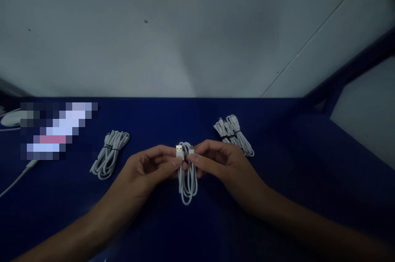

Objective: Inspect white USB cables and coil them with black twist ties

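Note:
A coiled white USB cable (187, 191) is held upright between my two hands, its loops hanging below the fingers. My left hand (154, 167) pinches it on the left side, just under a metal USB plug (179, 150) that points up. On the other side my right hand (217, 161) grips the coil near the cable's second connector (191, 149). The middle of the coil is partly covered by my fingers and thumbs. Both hands are closed on the cable above the blue tabletop.
One tied bundle of white cables (108, 156) lies to the left on the blue table (160, 118). More tied white cables (233, 130) lie behind my right hand. A pixelated bright object (64, 126) with a white cord (18, 179) is at far left. A pale wall (185, 40) rises behind.

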A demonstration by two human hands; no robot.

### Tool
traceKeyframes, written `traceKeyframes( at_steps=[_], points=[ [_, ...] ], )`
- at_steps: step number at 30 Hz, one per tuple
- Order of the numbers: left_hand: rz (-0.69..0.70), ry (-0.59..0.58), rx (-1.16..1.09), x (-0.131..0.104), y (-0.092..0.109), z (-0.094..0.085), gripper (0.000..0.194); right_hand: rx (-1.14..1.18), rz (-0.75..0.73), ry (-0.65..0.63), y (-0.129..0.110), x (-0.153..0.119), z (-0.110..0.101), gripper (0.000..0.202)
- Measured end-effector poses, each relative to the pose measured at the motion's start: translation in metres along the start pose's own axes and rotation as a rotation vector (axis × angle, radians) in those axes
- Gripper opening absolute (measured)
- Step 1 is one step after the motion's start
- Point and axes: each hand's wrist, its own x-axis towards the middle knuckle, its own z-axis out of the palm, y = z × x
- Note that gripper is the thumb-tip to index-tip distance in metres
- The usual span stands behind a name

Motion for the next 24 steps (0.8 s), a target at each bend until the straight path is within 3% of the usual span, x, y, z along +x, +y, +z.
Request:
traceKeyframes(
  at_steps=[24],
  points=[
    [-0.003, 0.005, -0.014, 0.0015, -0.0003, 0.0009, 0.022, 0.012, -0.013, 0.000, 0.0016, -0.0001, -0.0001, 0.012]
  ],
)
